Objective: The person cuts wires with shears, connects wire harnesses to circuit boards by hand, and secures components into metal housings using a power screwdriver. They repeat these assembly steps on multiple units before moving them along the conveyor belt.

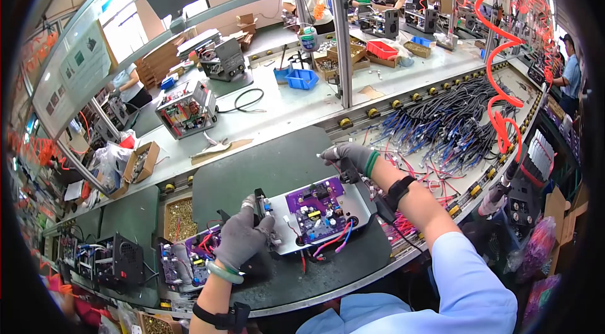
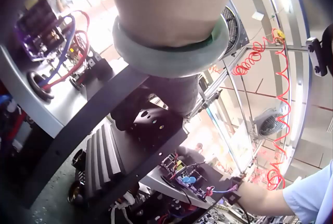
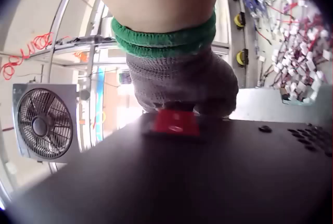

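Observation:
A grey metal chassis carrying a purple circuit board with red and blue wires lies on a dark mat. My gloved left hand grips the black end panel at the chassis's left side; the left wrist view shows that perforated black panel and a finned heat sink under my wrist. My gloved right hand grips the top edge of the black panel at the far right end. In the right wrist view, its fingers curl over that panel just above a red part.
Another wired unit and a black box sit at my left, beside a tray of screws. Bundles of wires cover the bench at right under an orange coiled hose. A roller rail borders the mat. Other workers stand far off.

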Available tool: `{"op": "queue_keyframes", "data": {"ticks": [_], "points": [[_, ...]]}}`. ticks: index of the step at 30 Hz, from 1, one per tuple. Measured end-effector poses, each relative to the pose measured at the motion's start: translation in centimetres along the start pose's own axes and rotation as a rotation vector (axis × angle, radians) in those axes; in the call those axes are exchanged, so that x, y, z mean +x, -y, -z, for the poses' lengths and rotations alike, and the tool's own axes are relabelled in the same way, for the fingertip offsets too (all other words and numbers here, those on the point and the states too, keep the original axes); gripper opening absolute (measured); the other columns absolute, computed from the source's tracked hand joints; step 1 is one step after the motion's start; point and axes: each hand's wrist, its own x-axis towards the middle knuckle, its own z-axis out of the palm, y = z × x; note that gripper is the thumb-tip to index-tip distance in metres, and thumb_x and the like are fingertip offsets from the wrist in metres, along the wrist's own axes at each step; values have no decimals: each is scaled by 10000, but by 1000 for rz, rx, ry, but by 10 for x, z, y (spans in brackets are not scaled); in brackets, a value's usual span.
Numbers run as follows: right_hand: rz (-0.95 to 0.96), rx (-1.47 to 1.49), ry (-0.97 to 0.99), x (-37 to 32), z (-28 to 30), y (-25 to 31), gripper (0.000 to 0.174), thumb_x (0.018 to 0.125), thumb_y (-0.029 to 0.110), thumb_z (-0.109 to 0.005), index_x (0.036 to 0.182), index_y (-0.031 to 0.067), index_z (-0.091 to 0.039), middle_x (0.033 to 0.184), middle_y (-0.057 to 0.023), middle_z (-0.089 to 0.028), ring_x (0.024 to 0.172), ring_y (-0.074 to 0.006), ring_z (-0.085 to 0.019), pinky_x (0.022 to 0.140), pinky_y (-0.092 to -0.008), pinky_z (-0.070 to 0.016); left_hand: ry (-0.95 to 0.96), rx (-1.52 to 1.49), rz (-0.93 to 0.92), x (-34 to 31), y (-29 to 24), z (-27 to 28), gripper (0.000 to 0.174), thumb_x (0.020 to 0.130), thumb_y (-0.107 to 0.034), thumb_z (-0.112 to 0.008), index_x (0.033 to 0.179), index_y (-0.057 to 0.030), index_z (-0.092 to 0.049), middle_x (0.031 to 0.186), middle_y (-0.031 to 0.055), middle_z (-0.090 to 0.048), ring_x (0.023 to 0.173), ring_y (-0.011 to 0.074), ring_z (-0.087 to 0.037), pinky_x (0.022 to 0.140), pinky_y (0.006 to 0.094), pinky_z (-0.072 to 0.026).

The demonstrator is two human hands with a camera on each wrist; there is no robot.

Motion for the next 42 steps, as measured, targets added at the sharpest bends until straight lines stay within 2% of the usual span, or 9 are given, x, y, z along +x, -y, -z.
{"op": "queue_keyframes", "data": {"ticks": [2,9,14,19,21,22,26,35,42], "points": [[204,-183,114,6,6,16,240,845,209,-785,987,22,-739,855,-32,-705,664,-98,-590,594,-250,-482,-11,13,-19,1,0,0,728,891,-386,-684,1416,69,-466,914,270,-713,899,417,-711,811,458,-558],[232,-540,163,-53,-27,58,315,775,100,-792,1057,-31,-741,865,-32,-703,746,-92,-604,692,-240,-486,48,-36,68,0,-14,9,626,885,-278,-698,1382,42,-491,921,241,-718,889,404,-714,807,440,-551],[276,-732,69,-50,-39,49,269,780,114,-784,1047,76,-784,876,-28,-721,769,-119,-612,728,-245,-484,20,-17,-15,1,1,1,699,895,-373,-679,1417,38,-459,824,244,-704,812,427,-701,748,494,-547],[384,-884,95,-69,-59,42,244,786,112,-735,1021,72,-787,840,-34,-739,776,-153,-653,731,-308,-500,48,10,24,1,-5,3,702,899,-381,-663,1422,38,-454,828,242,-704,806,430,-699,743,499,-545],[666,-1848,-22,-76,-69,40,152,800,136,-694,916,120,-792,828,-24,-739,796,-200,-684,809,-368,-481,33,-3,22,1,-8,5,700,899,-376,-653,1427,36,-450,827,239,-705,801,428,-700,737,504,-544],[667,-2201,-49,-80,-77,41,105,794,205,-669,815,179,-768,804,5,-696,905,-225,-673,956,-438,-429,13,-20,12,2,-5,2,697,895,-364,-651,1430,35,-448,818,232,-704,786,427,-698,730,508,-542],[750,-2406,29,-82,-83,36,71,766,217,-685,725,210,-743,773,11,-685,894,-210,-660,949,-420,-404,22,-6,4,2,-5,2,700,894,-366,-652,1431,33,-447,810,228,-702,772,424,-694,729,510,-541],[632,-2519,234,-71,-107,52,104,761,261,-688,736,187,-756,736,-9,-703,744,-200,-673,818,-403,-421,13,-41,-34,1,-7,2,635,904,-305,-669,1406,32,-476,842,233,-704,797,410,-703,723,481,-545],[307,-2591,433,-57,-135,65,280,793,288,-728,1001,109,-785,930,-76,-754,897,-257,-717,813,-424,-514,27,-266,30,1,-10,0,556,927,-195,-657,1412,25,-497,913,197,-723,823,312,-731,755,401,-549]]}}
